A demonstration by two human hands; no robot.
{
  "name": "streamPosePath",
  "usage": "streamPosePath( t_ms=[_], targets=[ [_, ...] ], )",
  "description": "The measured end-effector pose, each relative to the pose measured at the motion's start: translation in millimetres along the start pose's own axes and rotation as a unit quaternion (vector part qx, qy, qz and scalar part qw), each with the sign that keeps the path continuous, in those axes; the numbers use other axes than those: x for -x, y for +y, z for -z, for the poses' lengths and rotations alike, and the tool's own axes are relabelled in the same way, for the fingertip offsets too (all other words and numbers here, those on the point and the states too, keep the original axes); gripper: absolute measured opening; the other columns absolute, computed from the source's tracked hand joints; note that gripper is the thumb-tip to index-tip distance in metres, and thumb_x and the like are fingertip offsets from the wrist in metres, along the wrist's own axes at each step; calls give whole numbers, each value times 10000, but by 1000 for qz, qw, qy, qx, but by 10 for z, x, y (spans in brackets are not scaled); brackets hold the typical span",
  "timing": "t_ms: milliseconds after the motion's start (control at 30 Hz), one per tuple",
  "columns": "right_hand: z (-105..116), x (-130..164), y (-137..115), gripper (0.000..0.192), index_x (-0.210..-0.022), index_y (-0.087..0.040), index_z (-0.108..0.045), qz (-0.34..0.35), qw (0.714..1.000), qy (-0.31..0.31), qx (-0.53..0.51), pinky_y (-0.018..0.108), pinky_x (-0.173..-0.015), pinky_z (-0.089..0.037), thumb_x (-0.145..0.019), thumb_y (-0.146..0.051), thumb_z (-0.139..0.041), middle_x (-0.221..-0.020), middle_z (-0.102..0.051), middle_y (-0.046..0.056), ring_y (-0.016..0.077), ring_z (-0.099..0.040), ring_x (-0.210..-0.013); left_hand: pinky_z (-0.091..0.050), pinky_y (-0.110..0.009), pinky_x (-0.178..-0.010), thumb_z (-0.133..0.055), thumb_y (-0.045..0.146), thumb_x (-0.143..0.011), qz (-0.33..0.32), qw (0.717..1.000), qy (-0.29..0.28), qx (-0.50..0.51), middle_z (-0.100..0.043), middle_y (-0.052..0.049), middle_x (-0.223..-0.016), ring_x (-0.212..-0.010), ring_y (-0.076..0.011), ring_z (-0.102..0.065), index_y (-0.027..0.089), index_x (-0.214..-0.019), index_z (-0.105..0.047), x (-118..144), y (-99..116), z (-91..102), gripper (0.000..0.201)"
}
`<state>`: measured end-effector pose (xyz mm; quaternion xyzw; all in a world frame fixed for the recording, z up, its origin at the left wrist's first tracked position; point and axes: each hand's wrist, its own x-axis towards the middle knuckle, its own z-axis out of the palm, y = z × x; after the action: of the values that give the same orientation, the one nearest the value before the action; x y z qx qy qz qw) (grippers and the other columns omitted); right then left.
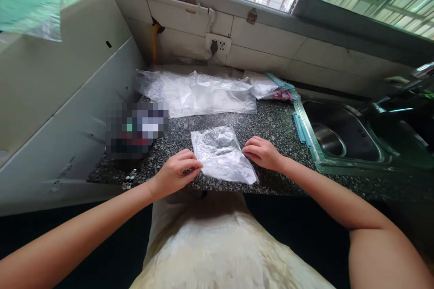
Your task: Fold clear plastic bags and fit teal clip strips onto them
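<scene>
A small clear plastic bag [222, 153] lies flat on the speckled dark countertop [271, 122], near its front edge. My left hand [176, 172] pinches the bag's left edge with closed fingers. My right hand [262, 152] grips the bag's right edge. Both hands rest on the counter, one on each side of the bag.
A heap of larger clear plastic bags [198, 92] lies at the back of the counter. More bags with pink and blue strips [273, 86] sit beside it. A steel sink [339, 137] is at the right. A wall socket [218, 46] is above, a white cabinet [61, 99] at the left.
</scene>
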<state>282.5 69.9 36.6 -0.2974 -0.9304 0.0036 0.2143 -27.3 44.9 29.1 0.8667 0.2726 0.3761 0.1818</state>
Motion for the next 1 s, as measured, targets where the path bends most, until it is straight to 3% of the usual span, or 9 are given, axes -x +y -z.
streamPosePath(
  t_ms=[167,300,367,500,600,767,900,1000],
  targets=[
    [31,64,75,220,-1042,-182,-609,-17,999,-45,-7,333,-743,-472,-840,-219,-530,-919,-619,93,185,-534,-835,-442,-196,-562,-559,193,-811,126,988,35,80,-591,-18,-671,-623,-102,-547,165,-718,-656,-4,-7,29,137],
    [23,93,77,381,-1125,-199,-580,-51,994,-68,-71,369,-779,-478,-768,-319,-638,-999,-598,100,213,-547,-913,-423,-207,-557,-570,237,-787,219,965,43,137,-582,-12,-634,-603,-107,-538,160,-664,-650,-7,-24,23,166],
    [-16,75,66,362,-1067,-197,-608,-81,989,-51,-114,367,-773,-482,-753,-370,-662,-981,-594,98,214,-550,-910,-411,-215,-554,-580,266,-765,260,952,50,151,-577,-7,-612,-584,-108,-523,159,-639,-642,-29,-30,23,177],
    [-132,-19,32,173,-775,-204,-640,-152,972,1,-177,349,-752,-472,-802,-370,-601,-862,-606,71,196,-557,-839,-414,-229,-567,-599,341,-709,344,921,54,177,-590,-5,-602,-587,-121,-527,158,-638,-640,-93,-43,39,201],
    [-186,-111,-3,193,-658,-203,-605,-225,953,27,-201,312,-710,-453,-819,-298,-556,-762,-601,43,166,-556,-755,-429,-244,-583,-599,386,-679,393,902,59,170,-616,-13,-617,-600,-139,-546,157,-663,-644,-131,-70,48,234],
    [-187,-236,-56,194,-603,-194,-577,-314,930,8,-193,264,-646,-416,-787,-248,-545,-671,-584,16,132,-538,-664,-436,-265,-600,-542,401,-685,415,904,58,88,-643,-33,-636,-619,-167,-572,159,-670,-639,-183,-172,46,261],
    [-160,-310,-79,198,-580,-197,-579,-375,921,-49,-95,237,-568,-359,-762,-274,-573,-624,-583,4,117,-506,-603,-423,-275,-619,-512,374,-717,402,916,7,-15,-672,-45,-690,-670,-189,-598,175,-675,-642,-238,-234,35,241],
    [-130,-356,-90,197,-576,-203,-586,-381,919,-88,-47,228,-529,-329,-754,-287,-585,-609,-597,-2,112,-505,-578,-385,-270,-579,-516,352,-742,395,913,-30,-95,-677,-39,-696,-670,-192,-598,193,-668,-636,-285,-240,22,213]
  ],
)
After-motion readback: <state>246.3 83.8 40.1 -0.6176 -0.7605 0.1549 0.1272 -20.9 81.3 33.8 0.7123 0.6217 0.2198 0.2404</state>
